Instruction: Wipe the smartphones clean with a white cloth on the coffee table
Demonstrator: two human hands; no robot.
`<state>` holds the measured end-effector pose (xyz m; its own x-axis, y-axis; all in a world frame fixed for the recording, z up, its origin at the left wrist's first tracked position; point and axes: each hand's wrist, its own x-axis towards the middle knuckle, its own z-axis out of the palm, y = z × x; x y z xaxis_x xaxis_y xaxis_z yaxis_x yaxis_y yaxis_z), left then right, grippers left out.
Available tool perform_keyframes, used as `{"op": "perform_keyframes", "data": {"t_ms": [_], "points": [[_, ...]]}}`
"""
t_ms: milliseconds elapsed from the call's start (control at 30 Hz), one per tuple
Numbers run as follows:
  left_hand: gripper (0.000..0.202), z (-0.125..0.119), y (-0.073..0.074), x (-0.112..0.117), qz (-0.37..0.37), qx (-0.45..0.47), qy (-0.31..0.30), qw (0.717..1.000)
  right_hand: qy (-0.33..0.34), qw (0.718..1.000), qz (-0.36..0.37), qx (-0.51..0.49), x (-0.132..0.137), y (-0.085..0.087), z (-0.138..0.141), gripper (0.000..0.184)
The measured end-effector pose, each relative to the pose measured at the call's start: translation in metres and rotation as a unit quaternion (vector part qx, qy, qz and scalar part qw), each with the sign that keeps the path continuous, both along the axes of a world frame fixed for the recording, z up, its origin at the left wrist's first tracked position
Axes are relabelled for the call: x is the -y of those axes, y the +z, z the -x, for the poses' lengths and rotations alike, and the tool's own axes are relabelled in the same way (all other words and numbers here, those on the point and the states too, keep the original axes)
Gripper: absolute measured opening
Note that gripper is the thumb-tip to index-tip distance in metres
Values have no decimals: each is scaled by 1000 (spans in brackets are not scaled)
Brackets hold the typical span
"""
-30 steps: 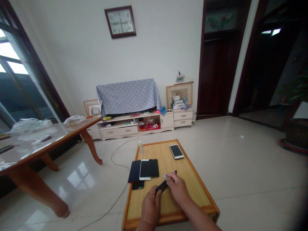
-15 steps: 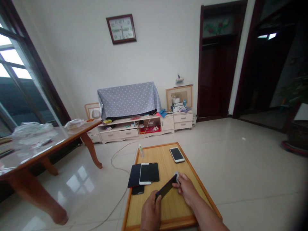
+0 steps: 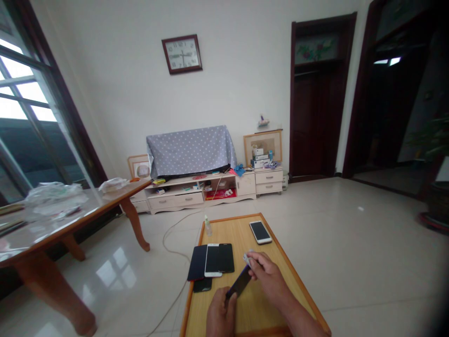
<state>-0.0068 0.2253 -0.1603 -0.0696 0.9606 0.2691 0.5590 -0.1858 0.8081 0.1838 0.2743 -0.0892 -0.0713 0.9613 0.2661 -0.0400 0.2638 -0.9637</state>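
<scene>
My left hand (image 3: pixel 220 311) grips the near end of a dark smartphone (image 3: pixel 240 282), held tilted above a small wooden table (image 3: pixel 280 290). At the phone's far end, my right hand (image 3: pixel 268 276) pinches a crumpled whitish cloth or tissue (image 3: pixel 247 257) against its edge. Left of the hands lie a dark blue-black phone (image 3: pixel 197 263), a white-framed phone (image 3: pixel 212 260) and a black phone (image 3: pixel 226 258), side by side and partly overlapping. Another dark phone (image 3: pixel 202 285) sticks out below them. A white phone (image 3: pixel 260 232) lies alone near the far right corner.
A small clear spray bottle (image 3: pixel 208 227) stands at the table's far left. To the left is a larger wooden table (image 3: pixel 115 194) bearing plastic bags (image 3: pixel 52 194). A cable (image 3: pixel 171 243) runs across the tiled floor. Against the wall stands a white low cabinet (image 3: pixel 175 202).
My right hand has shifted slightly left with the cloth, which now sits over the phone's far end edge. The phone is turned more edge-on. The view has tilted up a little.
</scene>
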Motion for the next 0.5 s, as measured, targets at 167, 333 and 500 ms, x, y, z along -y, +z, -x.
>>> {"op": "perform_keyframes", "data": {"t_ms": [167, 333, 500], "points": [[33, 0, -4, -1, -21, -70, -37, 997, 22, 979, -129, 157, 23, 32, 11, 29], [24, 0, -6, -2, -6, -114, -22, 993, 49, 961, -135, 237, 39, 47, 25, 28], [25, -4, 3, 0, -8, -99, -51, 994, 53, 949, -130, 283, 46, 52, 32, 27]]}}
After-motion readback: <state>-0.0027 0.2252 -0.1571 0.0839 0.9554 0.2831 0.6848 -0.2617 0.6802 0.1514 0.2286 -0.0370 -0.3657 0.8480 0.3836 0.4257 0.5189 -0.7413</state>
